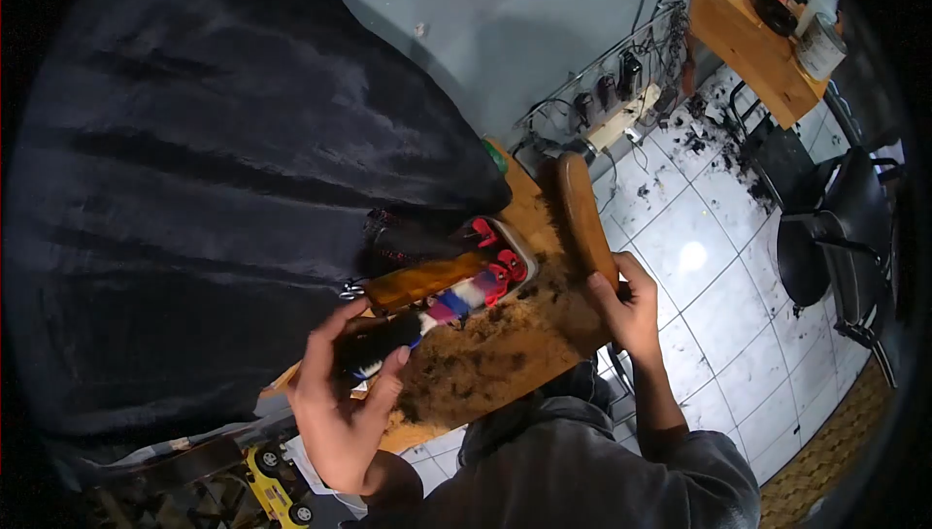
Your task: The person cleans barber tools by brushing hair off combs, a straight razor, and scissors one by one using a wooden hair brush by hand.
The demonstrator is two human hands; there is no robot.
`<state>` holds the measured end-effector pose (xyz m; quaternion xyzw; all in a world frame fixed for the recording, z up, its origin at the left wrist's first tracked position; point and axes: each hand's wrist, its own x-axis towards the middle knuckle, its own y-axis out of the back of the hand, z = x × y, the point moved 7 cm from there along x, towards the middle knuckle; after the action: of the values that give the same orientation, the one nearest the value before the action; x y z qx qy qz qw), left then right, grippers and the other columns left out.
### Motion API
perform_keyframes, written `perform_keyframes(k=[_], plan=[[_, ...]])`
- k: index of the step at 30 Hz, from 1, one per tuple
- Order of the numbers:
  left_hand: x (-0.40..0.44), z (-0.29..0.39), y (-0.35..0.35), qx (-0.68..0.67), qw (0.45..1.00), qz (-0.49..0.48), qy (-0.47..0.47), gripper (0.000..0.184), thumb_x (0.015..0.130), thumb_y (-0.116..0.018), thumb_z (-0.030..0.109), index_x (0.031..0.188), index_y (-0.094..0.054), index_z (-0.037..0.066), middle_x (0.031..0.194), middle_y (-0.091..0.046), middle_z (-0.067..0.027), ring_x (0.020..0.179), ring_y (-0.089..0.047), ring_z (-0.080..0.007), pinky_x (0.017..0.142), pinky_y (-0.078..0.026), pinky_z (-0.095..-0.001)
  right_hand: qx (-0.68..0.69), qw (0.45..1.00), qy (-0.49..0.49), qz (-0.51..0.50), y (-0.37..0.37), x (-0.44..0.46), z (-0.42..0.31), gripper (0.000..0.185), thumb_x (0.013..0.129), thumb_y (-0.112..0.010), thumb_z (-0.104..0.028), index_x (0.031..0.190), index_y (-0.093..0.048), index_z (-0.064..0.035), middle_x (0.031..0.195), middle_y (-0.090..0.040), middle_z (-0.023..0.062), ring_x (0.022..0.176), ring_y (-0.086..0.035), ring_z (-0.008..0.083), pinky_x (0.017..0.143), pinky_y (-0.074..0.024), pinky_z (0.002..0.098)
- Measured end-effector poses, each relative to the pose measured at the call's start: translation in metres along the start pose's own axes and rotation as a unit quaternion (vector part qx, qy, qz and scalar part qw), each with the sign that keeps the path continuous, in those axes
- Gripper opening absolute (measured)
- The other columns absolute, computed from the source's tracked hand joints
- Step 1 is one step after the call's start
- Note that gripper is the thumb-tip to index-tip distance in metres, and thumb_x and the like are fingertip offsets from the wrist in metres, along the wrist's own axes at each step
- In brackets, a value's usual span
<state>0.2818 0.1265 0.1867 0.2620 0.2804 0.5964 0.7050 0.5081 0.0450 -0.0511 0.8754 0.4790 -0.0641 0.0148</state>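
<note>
Left hand at the striped tool, right hand on a wooden bar

In the head view, the left hand curls round the dark end of a striped tool, perhaps a hair clipper. The thumb lies on the near side and the forefinger on the far side; these fingers seem to be pinching that end, though how firmly I cannot tell. The tool lies slantwise above the bench, its striped part reaching toward a small tray that holds red pieces. Whether its far end touches them is too blurred to tell. Just beside it, on the side away from the person, is an amber-brown block.

The right hand is at the near end of a curved wooden bar along the bench's right side. Its thumb lies over the bar and the other fingers bend round the outer side, gripping it.

Dark tufts litter the bench, and a black cloth fills the left.

I judge the step in hand to be handling the tool beside the tray. The next move calls for a secure left grip, with the tool's striped part guided clear of the block and the red pieces, while the right hand steadies the bar.
</note>
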Motion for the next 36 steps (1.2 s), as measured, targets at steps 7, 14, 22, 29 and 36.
perform_keyframes(k=[7, 14, 22, 29, 36], plan=[[0.015, 0.018, -0.009, -0.001, 0.996, 0.069, -0.054, 0.032, 0.082, -0.071, -0.001, 0.111, -0.058, -0.005, 0.096, -0.062, -0.0089, 0.087, -0.057, -0.0104, 0.078, -0.044, -0.0213, -0.002, 1.0, -0.01, -0.015, -0.009, 0.008, 0.004, 0.027, 0.085, -0.07, -0.012, 0.104, -0.062, 0.0054, 0.087, -0.059, 0.0106, 0.079, -0.056, 0.0156, 0.071, -0.0438, 0.0263], [0.036, 0.034, -0.025, 0.141, 0.958, 0.109, -0.223, 0.026, 0.087, -0.063, 0.003, 0.113, -0.062, 0.0, 0.09, -0.063, -0.0054, 0.064, -0.049, -0.0035, 0.056, -0.037, -0.0185, 0.005, 0.999, 0.022, -0.027, -0.015, 0.013, -0.002, 0.029, 0.085, -0.07, -0.013, 0.104, -0.061, 0.0071, 0.088, -0.06, 0.0121, 0.08, -0.057, 0.0167, 0.072, -0.0453, 0.0278], [0.058, 0.027, -0.068, 0.135, 0.962, 0.024, -0.238, 0.026, 0.083, -0.065, -0.001, 0.109, -0.063, -0.001, 0.105, -0.064, -0.0164, 0.066, -0.064, -0.0122, 0.06, -0.047, -0.0251, -0.004, 0.999, 0.0, -0.045, -0.016, 0.014, -0.001, 0.03, 0.085, -0.071, -0.014, 0.102, -0.06, 0.0081, 0.089, -0.06, 0.013, 0.081, -0.058, 0.0182, 0.073, -0.0454, 0.0284], [0.06, 0.023, -0.077, 0.096, 0.966, 0.077, -0.226, 0.029, 0.08, -0.07, 0.001, 0.109, -0.064, 0.001, 0.101, -0.058, -0.0173, 0.07, -0.064, -0.0277, 0.065, -0.05, -0.0356, -0.005, 0.999, 0.007, -0.048, -0.019, 0.011, -0.003, 0.03, 0.084, -0.07, -0.012, 0.102, -0.06, 0.009, 0.089, -0.06, 0.0142, 0.081, -0.058, 0.0195, 0.074, -0.0452, 0.0286], [0.051, 0.017, -0.096, 0.14, 0.952, 0.031, -0.27, 0.03, 0.078, -0.074, 0.007, 0.106, -0.065, 0.001, 0.103, -0.06, -0.0153, 0.075, -0.066, -0.0245, 0.063, -0.053, -0.033, -0.028, 0.998, 0.002, -0.053, -0.02, 0.001, -0.008, 0.029, 0.084, -0.07, -0.012, 0.102, -0.06, 0.0079, 0.089, -0.06, 0.0144, 0.082, -0.058, 0.0201, 0.074, -0.0447, 0.0285]])
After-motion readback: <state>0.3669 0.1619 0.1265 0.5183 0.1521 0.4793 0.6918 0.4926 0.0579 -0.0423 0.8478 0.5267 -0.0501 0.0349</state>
